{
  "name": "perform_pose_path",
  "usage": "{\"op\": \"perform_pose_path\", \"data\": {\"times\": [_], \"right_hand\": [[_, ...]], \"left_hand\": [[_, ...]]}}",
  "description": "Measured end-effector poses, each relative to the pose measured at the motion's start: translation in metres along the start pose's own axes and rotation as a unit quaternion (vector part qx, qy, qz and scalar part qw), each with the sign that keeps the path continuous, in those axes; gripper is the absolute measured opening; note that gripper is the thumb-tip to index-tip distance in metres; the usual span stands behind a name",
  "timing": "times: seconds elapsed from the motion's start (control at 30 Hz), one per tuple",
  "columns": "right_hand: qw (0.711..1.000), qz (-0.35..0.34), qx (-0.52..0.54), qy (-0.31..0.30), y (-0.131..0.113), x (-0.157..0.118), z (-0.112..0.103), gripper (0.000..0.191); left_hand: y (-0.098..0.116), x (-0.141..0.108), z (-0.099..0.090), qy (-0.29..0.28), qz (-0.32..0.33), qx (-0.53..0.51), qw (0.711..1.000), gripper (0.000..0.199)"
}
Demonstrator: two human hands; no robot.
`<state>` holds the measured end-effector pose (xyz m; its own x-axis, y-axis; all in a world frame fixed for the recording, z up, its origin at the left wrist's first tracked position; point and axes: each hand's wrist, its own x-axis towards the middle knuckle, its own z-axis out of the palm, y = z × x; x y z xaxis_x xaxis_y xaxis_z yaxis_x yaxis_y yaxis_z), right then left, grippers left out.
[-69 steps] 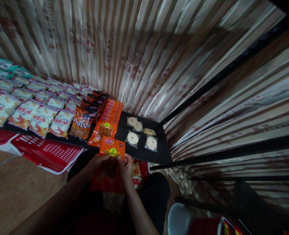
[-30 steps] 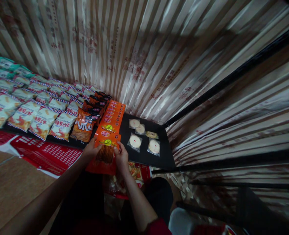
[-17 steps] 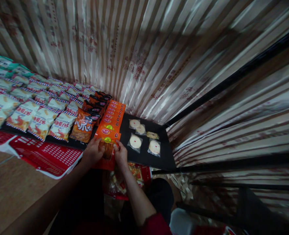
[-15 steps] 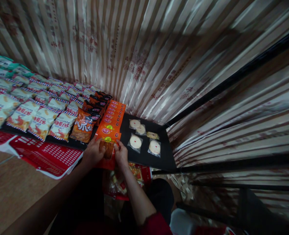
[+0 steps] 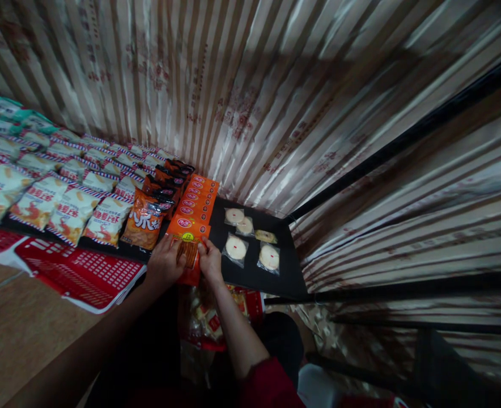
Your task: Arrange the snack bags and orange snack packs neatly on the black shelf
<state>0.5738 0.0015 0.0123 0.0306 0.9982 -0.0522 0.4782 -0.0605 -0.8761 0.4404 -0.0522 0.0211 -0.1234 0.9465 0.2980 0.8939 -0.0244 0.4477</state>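
Observation:
An orange snack packet [image 5: 188,256] with a brown food picture lies at the front of an overlapping row of matching orange packets [image 5: 199,198] on the black shelf. My left hand [image 5: 165,262] is closed on its left edge, thumb on top. On its right edge my right hand [image 5: 210,262] pinches the same packet. Beside the left hand stands an orange crisp bag [image 5: 143,221]. To the right of my right hand lie several round white crackers in clear wrappers, the nearest being a wrapped cracker [image 5: 235,247].
Rows of white snack bags [image 5: 69,212] fill the shelf leftward, with green bags [image 5: 4,107] beyond. Red baskets [image 5: 84,269] sit below, and a red container of wrapped food [image 5: 254,306] is under my right arm. A striped curtain [image 5: 216,85] and black bars [image 5: 403,141] border the shelf.
Both hands have pushed the front orange packet slightly away from me, farther over the row behind it. Its lower end has drawn up from below the shelf edge.

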Motion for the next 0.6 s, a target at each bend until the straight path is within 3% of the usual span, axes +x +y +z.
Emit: {"op": "perform_pose_path", "data": {"times": [0.6], "right_hand": [[1.0,-0.002,-0.016,0.011,-0.009,0.013,0.001,0.033]], "left_hand": [[0.005,0.031,0.001,-0.072,-0.006,0.015,0.997,0.042]]}}
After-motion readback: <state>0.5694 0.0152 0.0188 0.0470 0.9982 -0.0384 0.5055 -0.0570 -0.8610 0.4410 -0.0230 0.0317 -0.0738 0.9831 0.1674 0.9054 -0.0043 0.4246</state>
